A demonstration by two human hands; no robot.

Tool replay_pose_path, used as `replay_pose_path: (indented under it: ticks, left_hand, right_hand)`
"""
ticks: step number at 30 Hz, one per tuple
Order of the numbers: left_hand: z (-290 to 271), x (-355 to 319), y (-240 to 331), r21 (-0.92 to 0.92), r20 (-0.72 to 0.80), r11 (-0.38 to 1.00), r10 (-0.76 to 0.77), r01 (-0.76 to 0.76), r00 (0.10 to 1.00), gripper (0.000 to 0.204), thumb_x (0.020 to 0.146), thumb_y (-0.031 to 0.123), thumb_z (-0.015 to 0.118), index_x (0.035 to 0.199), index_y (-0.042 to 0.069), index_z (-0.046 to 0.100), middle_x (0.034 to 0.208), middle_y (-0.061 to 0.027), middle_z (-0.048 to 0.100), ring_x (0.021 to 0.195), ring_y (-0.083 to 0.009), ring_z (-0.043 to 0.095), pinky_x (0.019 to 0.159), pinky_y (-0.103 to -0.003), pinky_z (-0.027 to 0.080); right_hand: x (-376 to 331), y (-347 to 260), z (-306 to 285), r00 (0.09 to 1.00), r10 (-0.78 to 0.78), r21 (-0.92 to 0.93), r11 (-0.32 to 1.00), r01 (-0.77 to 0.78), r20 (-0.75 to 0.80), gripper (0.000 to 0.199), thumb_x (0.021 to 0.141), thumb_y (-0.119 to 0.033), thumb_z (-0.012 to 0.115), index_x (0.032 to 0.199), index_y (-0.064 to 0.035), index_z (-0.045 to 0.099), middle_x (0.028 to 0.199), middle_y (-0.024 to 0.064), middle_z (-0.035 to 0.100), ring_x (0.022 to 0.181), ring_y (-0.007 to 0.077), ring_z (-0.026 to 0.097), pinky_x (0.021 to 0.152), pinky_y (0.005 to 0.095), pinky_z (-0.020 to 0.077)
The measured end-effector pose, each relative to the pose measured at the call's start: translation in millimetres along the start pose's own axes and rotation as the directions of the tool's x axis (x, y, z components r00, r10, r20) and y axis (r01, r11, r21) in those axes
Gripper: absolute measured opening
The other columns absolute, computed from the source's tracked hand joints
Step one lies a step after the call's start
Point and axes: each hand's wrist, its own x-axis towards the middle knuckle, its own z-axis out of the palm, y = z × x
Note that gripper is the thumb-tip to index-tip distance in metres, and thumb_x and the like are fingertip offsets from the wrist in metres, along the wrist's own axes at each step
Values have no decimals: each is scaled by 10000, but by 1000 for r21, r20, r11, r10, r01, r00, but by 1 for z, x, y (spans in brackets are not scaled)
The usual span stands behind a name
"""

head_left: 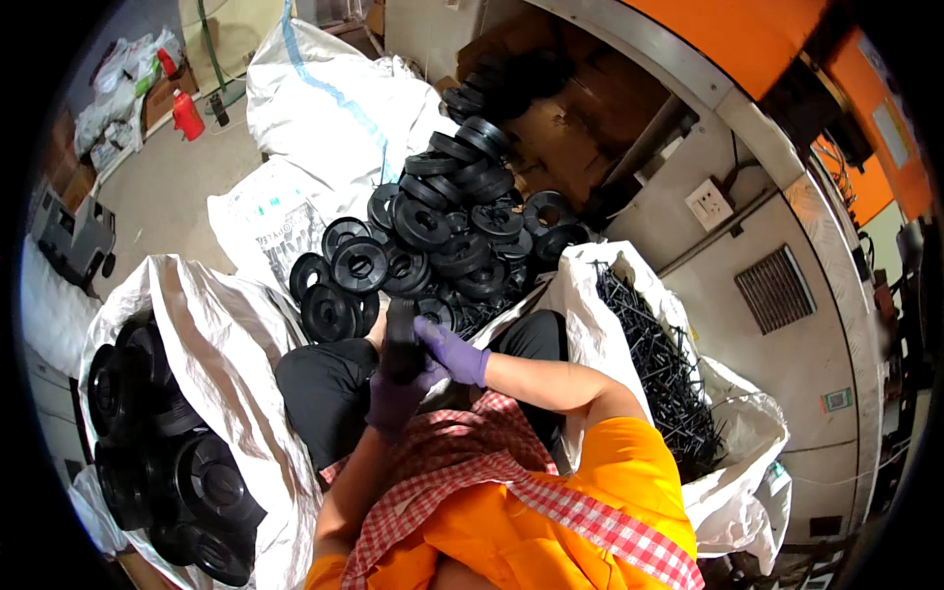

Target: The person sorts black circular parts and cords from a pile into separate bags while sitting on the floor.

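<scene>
Head view: one upright black plastic disc with a ridged edge, held edge-on above the lap, between two purple-gloved hands. Left hand — closed around the disc's lower part. Right hand — pressed against the disc's right side; its fingers are partly hidden, so how far they close cannot be told.

Beyond the hands: a heaped pile of round black plastic wheels with slotted hubs, loosely stacked, some tilted. Behind the pile, a bulging white woven sack with a blue stripe.

At left: an open white woven sack, containing larger-looking black wheels. At right: a second open white woven sack, containing a tangle of thin black rods.

Worn: a red-and-white checked cloth apron over an orange garment.
</scene>
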Motion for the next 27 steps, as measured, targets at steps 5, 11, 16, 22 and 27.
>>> replay_pose_path:
  ticks: [5,11,16,22,27]
  left_hand:
    - [-7,-3,11,-618,110,739,-258,269,960,339,790,34,629,1122,15,560,1004,-64,634,859,-179,630,719,-322,534]
    - [4,-6,-3,-442,76,841,-313,313,947,512,737,13,667,1223,30,509,963,-36,610,834,-107,583,701,-264,501]
    - [14,-15,6,-404,9,914,-47,46,999,708,728,-9,642,1373,69,360,1001,-32,595,822,-98,571,668,-233,479]
    - [-18,-4,39,-702,316,628,-148,336,937,420,793,80,567,1208,59,500,1000,-38,600,779,-132,590,652,-241,491]
    - [-2,-2,41,-595,204,731,-266,335,942,458,800,36,565,1254,41,505,1114,-31,583,975,-134,569,816,-295,485]
  right_hand:
    - [-24,-8,-6,787,-606,-714,499,490,116,594,811,-283,666,1291,-69,389,1256,185,475,1185,316,475,940,418,432]
    - [-32,-10,-7,973,-228,-693,699,177,18,768,764,-253,725,1394,-117,309,1215,152,538,1155,291,510,880,396,477]
    - [-25,4,-5,917,-367,-445,803,396,154,662,860,-301,602,1415,-107,299,1326,127,445,1181,239,480,963,381,420]
    - [-36,-16,-19,760,-419,-762,207,613,497,675,772,-257,642,1372,-94,379,1312,199,431,1151,365,486,984,419,414]
    - [-21,-35,-20,871,-243,-759,427,491,427,540,651,-280,685,1103,-38,514,975,224,591,922,405,583,782,435,488]
